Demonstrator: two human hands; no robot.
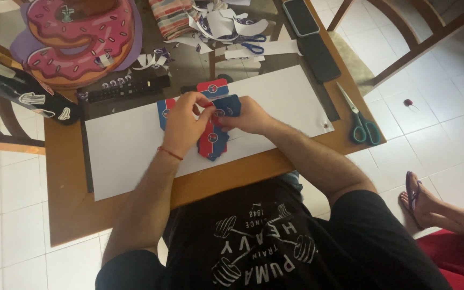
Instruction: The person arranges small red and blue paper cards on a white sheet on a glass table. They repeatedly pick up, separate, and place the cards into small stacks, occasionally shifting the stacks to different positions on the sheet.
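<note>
near the middle of the frame both hands meet over a big white sheet (291, 102) that lies flat on the brown wooden table (71, 215). the sheet seems to serve as a clean base, so the small pieces stay easy to see and to pick up.

the left hand (185, 122), with a thin red string at the wrist, is bent over the red and blue cut-out shapes (212, 140). its fingers are curled and the tips pinch the edge of one piece near the centre, as if to keep it in position. the right hand (247, 115) comes from the right side and its fingers are closed on a dark blue piece (229, 105), which it presses against the one under the other hand. the two hands touch each other there, probably because the pieces must line up exactly.

more red and blue shapes lie just beside the hands, one above them (212, 87) and one at their left (163, 110), within easy reach.

at the right edge of the table lie green-handled scissors (362, 122), put aside but near. in the upper part of the frame are paper scraps (226, 26) with blue scissors (252, 45) among them, two dark phones (310, 37), and in the upper left a pink donut-shaped board (79, 40). at the lower right a foot of another person (417, 198) in a sandal rests on the white floor tiles.
</note>
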